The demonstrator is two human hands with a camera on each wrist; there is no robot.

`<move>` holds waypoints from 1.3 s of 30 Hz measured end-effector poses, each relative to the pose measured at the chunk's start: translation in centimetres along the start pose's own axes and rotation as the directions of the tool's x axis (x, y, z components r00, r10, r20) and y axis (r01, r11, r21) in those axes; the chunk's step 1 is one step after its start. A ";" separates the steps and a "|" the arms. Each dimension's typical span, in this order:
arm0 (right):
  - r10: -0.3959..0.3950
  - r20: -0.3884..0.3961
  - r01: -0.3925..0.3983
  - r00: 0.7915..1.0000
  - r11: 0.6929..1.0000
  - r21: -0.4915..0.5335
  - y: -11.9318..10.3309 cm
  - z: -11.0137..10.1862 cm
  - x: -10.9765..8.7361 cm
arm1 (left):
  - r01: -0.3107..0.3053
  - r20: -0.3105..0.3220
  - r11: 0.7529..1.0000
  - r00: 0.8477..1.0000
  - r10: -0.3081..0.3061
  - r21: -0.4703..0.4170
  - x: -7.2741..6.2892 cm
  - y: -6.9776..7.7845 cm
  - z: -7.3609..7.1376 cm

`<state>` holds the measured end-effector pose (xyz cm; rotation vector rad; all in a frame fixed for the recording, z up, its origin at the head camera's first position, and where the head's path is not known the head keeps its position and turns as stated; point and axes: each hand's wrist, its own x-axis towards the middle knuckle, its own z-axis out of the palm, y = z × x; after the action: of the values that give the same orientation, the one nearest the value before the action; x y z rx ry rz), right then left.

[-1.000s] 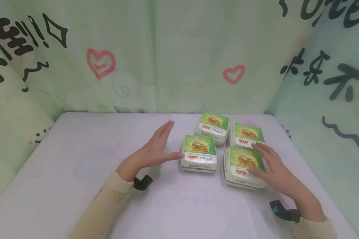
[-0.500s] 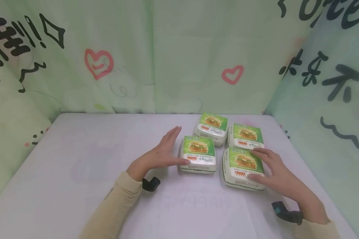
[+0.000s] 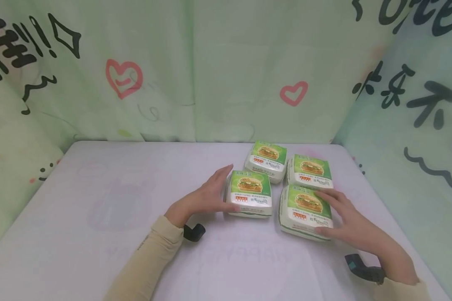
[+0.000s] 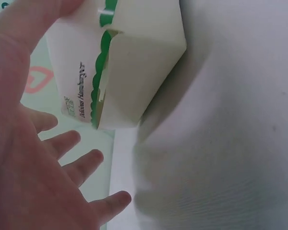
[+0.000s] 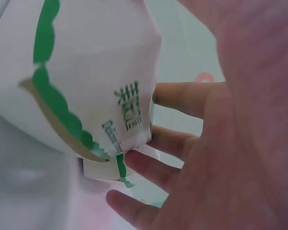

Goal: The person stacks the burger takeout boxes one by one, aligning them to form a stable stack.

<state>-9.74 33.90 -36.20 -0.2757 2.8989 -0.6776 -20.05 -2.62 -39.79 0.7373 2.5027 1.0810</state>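
Several white-and-green burger boxes with burger pictures on their lids stand on the white table. My left hand (image 3: 207,194) is at the left side of the front-left burger box (image 3: 250,194). Its thumb lies at the box's front, while in the left wrist view the spread fingers (image 4: 84,166) stand apart from the carton. My right hand (image 3: 355,225) grips the front-right burger box (image 3: 305,213) at its right side, thumb in front and fingers behind. In the right wrist view the fingertips (image 5: 163,139) meet the box's edge; the thumb's tip is out of that view.
Behind the two front boxes stand a back-left burger box (image 3: 266,161) and a back-right burger box (image 3: 310,171), close to them. The table (image 3: 109,209) stretches left and forward. A green printed curtain (image 3: 226,83) hangs along the table's back edge and sides.
My left hand has moved right and nearer the front-left box. My right hand has shifted slightly down, its thumb now at the box's front, and the front-right box has turned a little.
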 end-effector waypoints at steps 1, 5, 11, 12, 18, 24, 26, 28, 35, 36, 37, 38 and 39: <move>-0.007 0.003 0.007 1.000 1.000 0.007 0.0 0.0 0.0 | -0.003 0.002 1.000 1.000 0.003 -0.003 0.0 -0.1 0.0; -0.019 0.017 0.019 1.000 1.000 0.021 0.0 0.1 0.0 | -0.011 0.007 1.000 1.000 0.011 -0.022 0.1 -0.2 0.1; -0.046 0.012 0.046 0.999 0.999 0.029 -0.1 0.2 0.0 | -0.042 -0.005 0.999 0.999 0.042 -0.025 0.1 -0.3 0.2; -0.049 0.012 0.049 0.999 0.998 0.031 -0.1 0.2 0.0 | -0.049 -0.008 0.999 0.999 0.049 -0.023 0.1 -0.4 0.2; -0.039 0.018 0.038 0.999 0.999 0.024 -0.3 0.3 0.1 | -0.057 0.007 0.998 0.998 0.057 -0.019 0.2 -0.4 0.4; -0.036 0.019 0.035 0.999 0.999 0.016 -0.3 0.5 0.2 | -0.049 -0.036 0.999 0.998 0.048 -0.020 -0.2 -0.6 0.2; -0.041 0.016 0.040 0.999 0.999 0.017 -0.3 0.5 0.1 | -0.039 -0.057 0.999 0.998 0.039 -0.009 -0.5 -0.7 -0.1; -0.048 0.012 0.047 0.999 0.999 0.018 -0.2 0.4 0.1 | -0.029 -0.074 1.000 0.997 0.028 -0.003 -0.9 -0.8 -0.4; -0.053 0.002 0.053 0.999 0.999 0.012 -0.1 0.4 -0.1 | -0.001 -0.106 1.000 0.994 0.001 -0.002 -2.2 -1.1 -1.3; -0.049 0.003 0.049 0.999 0.999 0.011 0.0 0.4 -0.1 | 0.006 -0.108 1.000 0.994 -0.006 0.001 -2.4 -1.2 -1.4; -0.049 0.001 0.049 0.999 0.999 0.011 0.0 0.4 -0.1 | 0.010 -0.111 1.000 0.994 -0.010 0.004 -2.6 -1.3 -1.5; -0.050 0.000 0.050 0.999 0.999 0.014 0.0 0.4 -0.1 | 0.013 -0.115 1.000 0.993 -0.012 0.007 -2.7 -1.4 -1.6; -0.054 -0.003 0.054 0.999 0.998 0.016 0.1 0.5 -0.1 | 0.014 -0.121 1.000 0.993 -0.013 0.010 -2.9 -1.5 -1.7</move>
<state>-9.52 33.81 -36.62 -0.3525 2.8963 -0.7094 -18.96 -6.08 -39.55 0.6759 2.6119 1.1407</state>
